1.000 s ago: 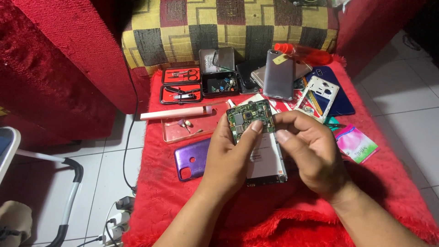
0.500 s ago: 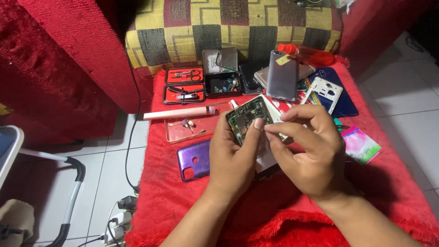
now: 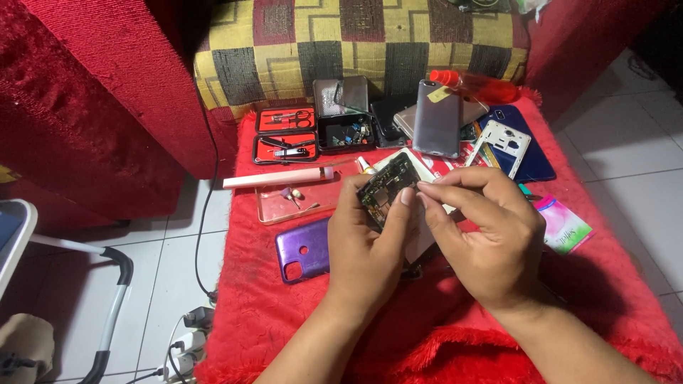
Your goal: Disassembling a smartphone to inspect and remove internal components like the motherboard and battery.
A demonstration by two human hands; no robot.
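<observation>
The left hand [image 3: 370, 245] is closed around a small dark circuit board [image 3: 388, 188], gripping it from below and tilting it up toward the camera, while the right hand [image 3: 480, 235] pinches at the board's upper right edge with thumb and forefinger closed on it. The board sits between the two hands, raised above the middle of the red cloth-covered table [image 3: 284, 320], over a pale phone frame that the hands mostly hide. The grip looks narrow, so a slip of either thumb could let the board drop onto the parts beneath, and pressing or prying too hard at that edge could bend it or damage the small parts on it. Loose pieces lie close by: a purple phone back cover [image 3: 306, 250] just left of the left hand, a clear tray [image 3: 274, 206] holding small bits near the table's left edge, and a pink stick-like tool [image 3: 277, 178] behind it. An elbow or wrist swinging left could knock the tray and scatter its contents. A grey phone [image 3: 436, 117] stands propped toward the far edge.
</observation>
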